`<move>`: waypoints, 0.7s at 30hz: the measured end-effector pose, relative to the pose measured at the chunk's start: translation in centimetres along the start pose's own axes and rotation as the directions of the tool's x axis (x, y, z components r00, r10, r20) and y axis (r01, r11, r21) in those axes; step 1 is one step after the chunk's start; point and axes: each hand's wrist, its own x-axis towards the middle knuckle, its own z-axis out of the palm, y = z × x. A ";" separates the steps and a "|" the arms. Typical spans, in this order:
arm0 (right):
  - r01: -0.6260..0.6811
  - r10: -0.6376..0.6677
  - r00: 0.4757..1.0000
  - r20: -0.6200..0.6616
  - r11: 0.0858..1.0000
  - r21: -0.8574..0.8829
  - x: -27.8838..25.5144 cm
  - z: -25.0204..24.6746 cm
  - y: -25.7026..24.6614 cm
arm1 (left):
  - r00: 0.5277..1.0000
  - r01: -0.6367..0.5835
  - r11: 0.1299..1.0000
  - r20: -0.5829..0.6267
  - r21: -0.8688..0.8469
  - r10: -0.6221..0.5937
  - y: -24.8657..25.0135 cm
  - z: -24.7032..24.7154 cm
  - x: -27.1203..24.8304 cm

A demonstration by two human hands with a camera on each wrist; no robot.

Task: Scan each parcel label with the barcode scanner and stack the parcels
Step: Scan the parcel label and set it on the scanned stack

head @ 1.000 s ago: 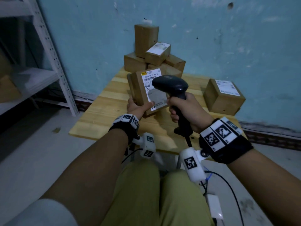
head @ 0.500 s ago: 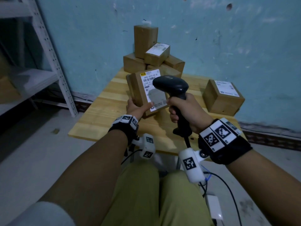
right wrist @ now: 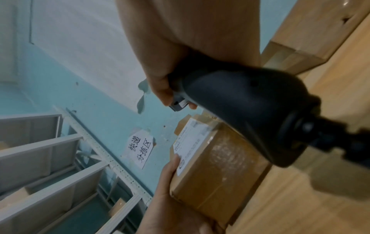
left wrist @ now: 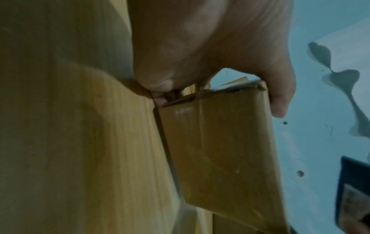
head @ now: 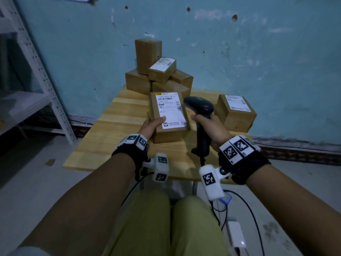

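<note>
My left hand [head: 150,126] grips a brown cardboard parcel [head: 169,115] over the middle of the wooden table [head: 110,133], thumb on its white label [head: 170,109], which faces up. In the left wrist view the same parcel [left wrist: 220,150] shows its plain underside, pinched between thumb and fingers of my left hand [left wrist: 210,55]. My right hand [head: 212,128] holds the black barcode scanner [head: 200,115] by its handle, upright, just right of the parcel. The right wrist view shows the scanner [right wrist: 250,107] above the parcel [right wrist: 216,166], held in my right hand [right wrist: 180,47].
A pile of several brown parcels [head: 158,74] stands at the table's far edge against the blue wall. One labelled parcel [head: 235,112] sits alone at the right. A white metal shelf rack [head: 36,71] stands at the left. The scanner's cable [head: 249,215] runs down by my knees.
The parcel has tipped back from facing the scanner so that its label lies nearly flat, facing up. The scanner has drawn away to the right, off the label.
</note>
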 end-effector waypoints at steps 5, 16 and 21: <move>-0.029 0.026 0.997 0.067 0.998 0.054 -1.0 -1.7 -0.1 | 0.992 0.062 0.997 0.109 -0.037 -0.058 0.4 4.0 -2.6; 0.037 -0.045 0.978 -0.202 0.998 -0.045 -5.7 -9.9 2.0 | 0.947 0.147 0.989 0.292 -0.017 -0.135 -1.7 14.3 -7.6; -0.007 -0.009 0.966 -0.260 0.998 -0.061 -7.1 -13.1 3.5 | 0.921 0.159 0.984 0.349 0.074 -0.175 -2.6 17.3 -9.1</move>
